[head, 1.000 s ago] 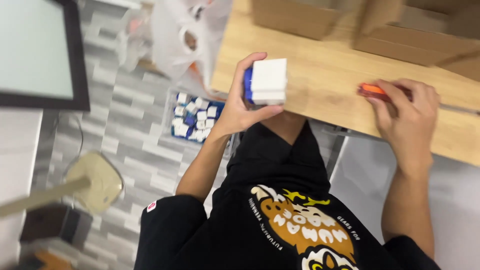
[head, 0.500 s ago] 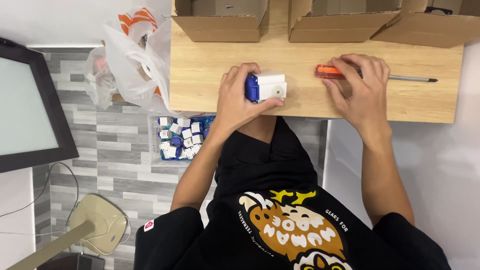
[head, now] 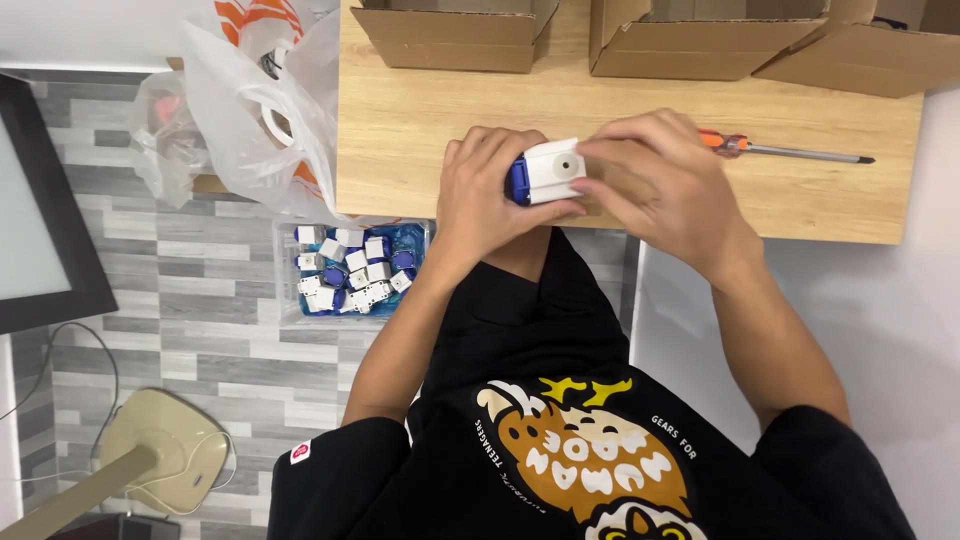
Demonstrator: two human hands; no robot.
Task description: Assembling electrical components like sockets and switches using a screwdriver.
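A small white box-shaped device with a blue end [head: 545, 172] is held over the wooden table [head: 420, 120] by both hands. My left hand [head: 485, 190] wraps it from the left and below. From the right, my right hand [head: 655, 185] has its fingertips on the device's white end. An orange-handled screwdriver [head: 780, 150] lies on the table just right of my right hand, with nothing touching it.
Three open cardboard boxes [head: 455, 30] line the table's far edge. White plastic bags [head: 260, 110] hang at the table's left end. Below on the tiled floor a clear tray [head: 350, 270] holds several white and blue parts. A monitor [head: 40, 200] stands at the left; a lamp base [head: 160, 450] sits on the floor.
My right hand has left the screwdriver and moved left onto the white device. The screwdriver now lies free on the table. The view has steadied over the table.
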